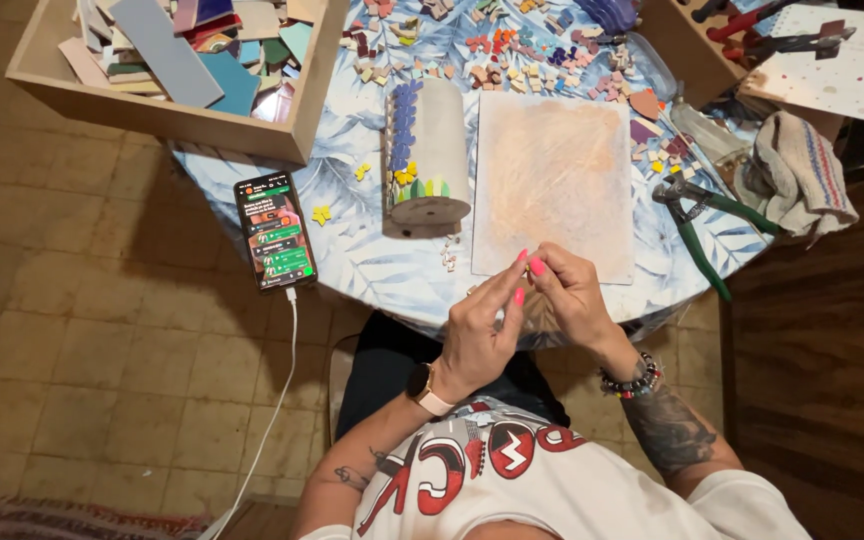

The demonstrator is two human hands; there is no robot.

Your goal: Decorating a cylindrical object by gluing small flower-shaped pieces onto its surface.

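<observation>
Head view: left hand (480, 335) and right hand (572, 295) pinch fingertips together above table edge (392, 290).

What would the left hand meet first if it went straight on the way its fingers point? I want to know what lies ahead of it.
Probably the right hand's fingertips, pinched against it; beyond them, the pale board.

Between the fingertips of the left hand (480, 335) and the right hand (570, 296), which meet at the near edge of the worktop (372, 262), whatever is pinched is too small to make out. Just beyond the fingertips lies a pale peach rectangular board (554, 180), flat and bare. Left of it, beyond the left hand, a grey cylinder (430, 150) lies on its side, with a row of purple pieces along its left flank and yellow and green ones near its end.
</observation>
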